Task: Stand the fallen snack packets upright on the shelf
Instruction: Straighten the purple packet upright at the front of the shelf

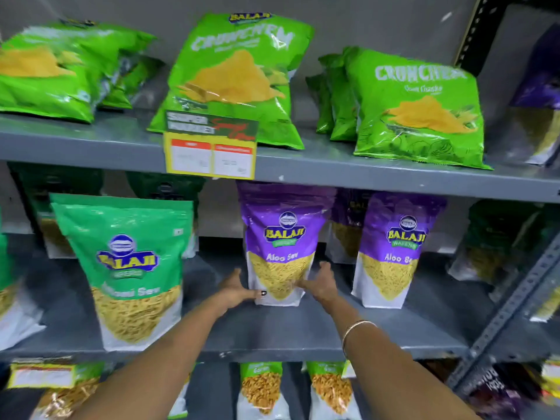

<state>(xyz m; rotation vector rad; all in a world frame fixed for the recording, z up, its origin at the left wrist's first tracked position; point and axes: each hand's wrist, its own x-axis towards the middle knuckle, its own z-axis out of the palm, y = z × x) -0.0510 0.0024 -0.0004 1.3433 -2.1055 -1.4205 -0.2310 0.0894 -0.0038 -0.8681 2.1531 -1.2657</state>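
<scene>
A purple Aloo Sev packet (280, 237) stands upright in the middle of the grey middle shelf (272, 331). My left hand (235, 291) presses its lower left edge, and my right hand (319, 283) holds its lower right edge, so both hands grip the packet at its base. A second purple Aloo Sev packet (394, 247) stands upright to the right. A large green Balaji sev packet (127, 268) stands at the left front. On the upper shelf (363, 171), green Crunchem bags (236, 77) lean back, and one bag (60, 68) at the left lies tilted over.
A yellow price tag (210, 153) hangs from the upper shelf's edge. Dark green packets (497, 237) sit at the right rear. A perforated metal upright (515, 298) runs along the right side. More packets (260, 389) fill the shelf below.
</scene>
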